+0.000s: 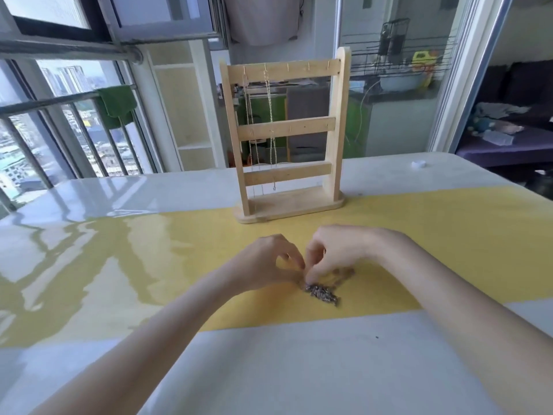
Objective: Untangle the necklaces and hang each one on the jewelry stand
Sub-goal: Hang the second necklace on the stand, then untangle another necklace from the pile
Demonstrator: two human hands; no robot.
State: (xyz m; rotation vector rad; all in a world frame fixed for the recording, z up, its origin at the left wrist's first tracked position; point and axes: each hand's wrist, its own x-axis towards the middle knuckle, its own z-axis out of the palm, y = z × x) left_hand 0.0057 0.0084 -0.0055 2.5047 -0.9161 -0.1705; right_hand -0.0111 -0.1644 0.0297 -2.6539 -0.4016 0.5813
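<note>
A wooden jewelry stand (pixel 287 127) with three crossbars stands upright on the table's yellow band. Two thin necklaces (pixel 260 115) hang side by side from hooks on the left of its top bar. In front of the stand lies a tangled heap of silver chain (pixel 323 292) on the yellow surface. My left hand (pixel 269 262) and my right hand (pixel 332 250) meet just above the heap's left end, fingertips of both pinching strands of the tangle. The chain under my fingers is partly hidden.
The table (pixel 299 369) is glossy white with a yellow band across the middle. A small white cap (pixel 418 164) lies at the far right. A window railing with a green cloth (pixel 116 104) is at the left, beyond the table's edge.
</note>
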